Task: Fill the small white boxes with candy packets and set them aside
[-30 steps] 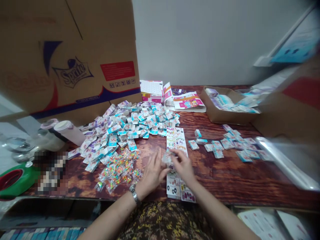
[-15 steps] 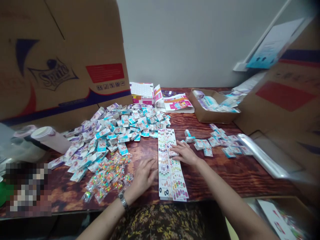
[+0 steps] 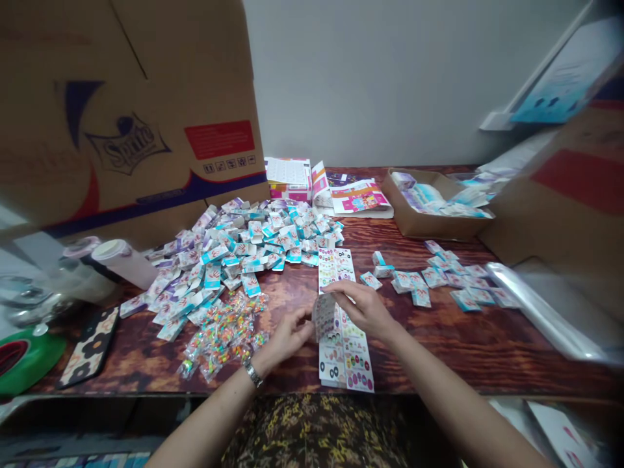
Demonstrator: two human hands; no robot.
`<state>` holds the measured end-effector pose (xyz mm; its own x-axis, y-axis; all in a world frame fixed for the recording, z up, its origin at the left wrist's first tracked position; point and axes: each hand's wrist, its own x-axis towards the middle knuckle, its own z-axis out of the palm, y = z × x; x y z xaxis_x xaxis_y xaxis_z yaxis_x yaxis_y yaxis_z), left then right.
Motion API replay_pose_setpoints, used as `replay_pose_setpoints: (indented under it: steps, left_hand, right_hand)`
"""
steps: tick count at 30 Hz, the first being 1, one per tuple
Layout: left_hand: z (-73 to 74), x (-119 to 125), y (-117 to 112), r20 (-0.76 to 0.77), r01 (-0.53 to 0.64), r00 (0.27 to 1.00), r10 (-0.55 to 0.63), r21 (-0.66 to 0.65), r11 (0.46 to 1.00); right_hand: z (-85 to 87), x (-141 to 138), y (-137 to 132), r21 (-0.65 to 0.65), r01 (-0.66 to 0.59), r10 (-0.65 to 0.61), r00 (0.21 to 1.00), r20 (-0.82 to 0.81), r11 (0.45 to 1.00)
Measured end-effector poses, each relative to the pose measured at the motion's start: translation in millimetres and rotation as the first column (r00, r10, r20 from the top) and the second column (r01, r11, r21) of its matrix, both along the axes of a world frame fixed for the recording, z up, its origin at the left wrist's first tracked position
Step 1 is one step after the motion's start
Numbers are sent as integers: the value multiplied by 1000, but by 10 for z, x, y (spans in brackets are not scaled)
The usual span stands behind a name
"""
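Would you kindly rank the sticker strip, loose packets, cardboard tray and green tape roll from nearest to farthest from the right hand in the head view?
From the right hand:
1. Sticker strip, under the hand.
2. Loose packets, to its right.
3. Cardboard tray, back right.
4. Green tape roll, far left.

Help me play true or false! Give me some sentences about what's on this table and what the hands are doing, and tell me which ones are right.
1. The left hand has a watch on its wrist. True.
2. The right hand is holding scissors. False: it holds a small printed sheet.
3. The clear bags of colourful bits lie to the right of the long strip of printed sheets. False: they lie to its left.
4. A phone in a flowered case lies on the wooden table. True.
5. A cardboard tray holds packets. True.
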<state>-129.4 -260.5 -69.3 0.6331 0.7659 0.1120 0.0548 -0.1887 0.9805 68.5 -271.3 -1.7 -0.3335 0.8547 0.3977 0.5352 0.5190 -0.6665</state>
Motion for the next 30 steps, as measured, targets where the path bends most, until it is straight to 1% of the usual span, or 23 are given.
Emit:
replay_pose_setpoints:
  steps: [1, 3, 4, 6, 8, 9, 10, 11, 12, 14, 16, 17, 18, 20, 23, 26, 28, 30]
  left_hand:
    - [8, -3, 0, 40, 4, 999, -2, -44, 999]
    - [26, -15, -5, 107, -22, 994, 37, -140, 990]
    - [35, -24, -10, 137, -35, 989, 63, -200, 979]
    - [52, -40, -27, 177, -39, 980, 96, -301, 953]
    - [64, -45, -44, 187, -22, 979, 87, -324, 946]
    - [65, -41, -49, 176, -21, 981, 80, -315, 949]
    - [63, -32, -50, 162, -35, 983, 89, -308, 951]
    - [57, -21, -47, 151, -65, 981, 118, -314, 947]
    - [49, -9, -40, 151, -108, 974, 167, -337, 935]
    - [32, 13, -19, 186, -173, 943, 277, -437, 883]
    - [26, 23, -3, 239, -165, 906, 350, -561, 811]
    - [29, 24, -1, 262, -143, 892, 368, -610, 780]
    - [36, 21, -4, 282, -120, 881, 379, -643, 756]
    - [65, 11, -25, 314, -86, 866, 388, -672, 735]
    - [136, -13, -74, 364, -24, 858, 362, -676, 737]
    - [201, -39, -112, 408, 26, 852, 329, -660, 751]
    - [203, -65, -113, 409, 21, 865, 290, -608, 794]
    - [170, -110, -85, 350, -39, 906, 238, -491, 870]
  right_hand:
    - [4, -15, -9, 15, -2, 2, 1000, -9, 1000]
    - [-7, -41, -12, 42, -3, 4, 1000, -8, 999]
    - [-17, -49, -2, 57, 18, -17, 1000, -9, 998]
    - [-33, -56, 40, 84, 112, -110, 994, -24, 990]
    - [-33, -56, 90, 110, 206, -202, 978, -47, 972]
    - [-27, -59, 104, 127, 225, -219, 974, -56, 966]
    - [-20, -67, 105, 148, 213, -206, 977, -58, 966]
    - [-15, -80, 90, 174, 171, -165, 985, -50, 970]
    - [-15, -100, 56, 201, 105, -101, 995, -27, 974]
    - [-41, -158, -50, 218, -72, 56, 995, 80, 973]
    - [-99, -225, -171, 178, -204, 167, 965, 203, 963]
    - [-134, -257, -220, 150, -226, 187, 954, 234, 963]
    - [-166, -284, -253, 123, -220, 187, 953, 237, 968]
    - [-213, -319, -265, 76, -149, 133, 975, 178, 986]
    - [-223, -330, -191, -9, -18, 19, 996, 83, 1000]
    - [-217, -337, -112, -72, 78, -73, 996, 59, 994]
    - [-231, -354, -81, -106, 133, -128, 990, 58, 985]
    - [-256, -375, -51, -148, 146, -139, 988, 61, 978]
